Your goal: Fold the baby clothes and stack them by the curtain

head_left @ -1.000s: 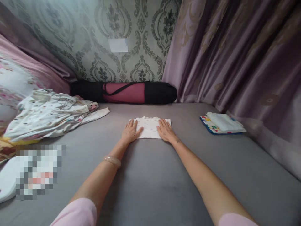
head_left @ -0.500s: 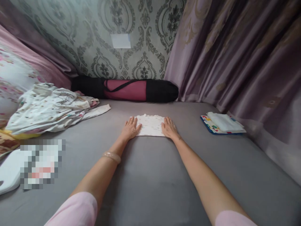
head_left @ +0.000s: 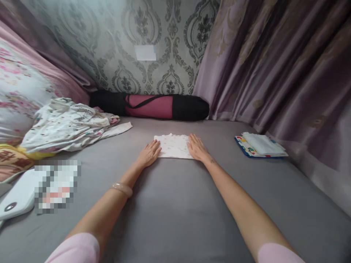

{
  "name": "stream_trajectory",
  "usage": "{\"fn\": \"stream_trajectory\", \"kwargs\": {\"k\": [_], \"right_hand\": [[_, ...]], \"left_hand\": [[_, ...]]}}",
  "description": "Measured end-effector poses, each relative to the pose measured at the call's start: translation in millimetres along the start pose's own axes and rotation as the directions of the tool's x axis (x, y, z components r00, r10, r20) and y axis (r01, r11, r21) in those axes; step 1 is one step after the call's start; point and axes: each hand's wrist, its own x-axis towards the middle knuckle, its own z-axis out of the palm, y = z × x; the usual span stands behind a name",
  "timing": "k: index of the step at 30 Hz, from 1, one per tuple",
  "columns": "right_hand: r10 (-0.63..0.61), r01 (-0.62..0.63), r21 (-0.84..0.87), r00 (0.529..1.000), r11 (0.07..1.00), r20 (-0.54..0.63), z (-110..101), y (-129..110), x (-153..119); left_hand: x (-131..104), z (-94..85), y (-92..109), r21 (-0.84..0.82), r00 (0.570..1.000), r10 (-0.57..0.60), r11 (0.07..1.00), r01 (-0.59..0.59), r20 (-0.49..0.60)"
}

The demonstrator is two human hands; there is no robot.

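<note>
A white folded cloth with a small faint print [head_left: 173, 147], perhaps a garment, lies flat on the grey bed sheet [head_left: 178, 204]. My left hand [head_left: 150, 152] rests flat at its left edge, mostly on the sheet, fingers stretched out. On the cloth's right end lies my right hand [head_left: 197, 147], palm down with its fingers extended, covering that edge. Neither hand grips anything. A pale bangle [head_left: 122, 190] circles my left forearm.
At the left is a heap of printed clothes [head_left: 68, 124] beside a floral pillow [head_left: 19, 84]. Nearer are a white flat object [head_left: 22, 193] and a pixelated patch. Folded cloths [head_left: 261, 145] lie at the right. A black and maroon long bag [head_left: 150, 106] lies along the wall.
My left hand has slid slightly left, off most of the cloth. The right hand stays on the right end. The view has shifted a little to the left.
</note>
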Motion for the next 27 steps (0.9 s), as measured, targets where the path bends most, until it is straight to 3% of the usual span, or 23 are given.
{"fn": "stream_trajectory", "kwargs": {"k": [4,9,13,18,22,27], "right_hand": [[0.067,-0.061,-0.084,0.995,0.995,0.071,12.6,-1.4,-0.6],[0.077,-0.064,-0.099,0.988,0.993,0.136,9.1,5.1,3.8],[0.106,-0.087,-0.142,0.986,0.986,0.129,2.9,-14.4,10.8],[-0.022,0.029,-0.097,0.997,0.995,0.067,12.0,-50.7,15.7],[0.016,-0.006,-0.089,0.994,0.996,0.112,20.0,-53.7,13.8],[0.046,-0.030,-0.089,0.981,0.996,0.191,11.8,-57.9,20.9]], "left_hand": [[0.2,1.0,1.4,0.047,1.000,-0.006,0.999,0.006,0.011],[1.0,2.4,0.5,0.011,1.000,-0.005,1.000,0.006,-0.017],[1.1,4.4,-1.4,-0.056,0.996,0.008,0.998,-0.013,-0.088],[1.7,7.8,-6.3,-0.115,0.984,-0.019,0.993,-0.002,-0.176],[3.0,9.8,-9.9,-0.169,0.973,-0.024,0.986,-0.015,-0.228],[6.8,13.5,-13.6,-0.237,0.960,-0.055,0.971,-0.012,-0.274]]}}
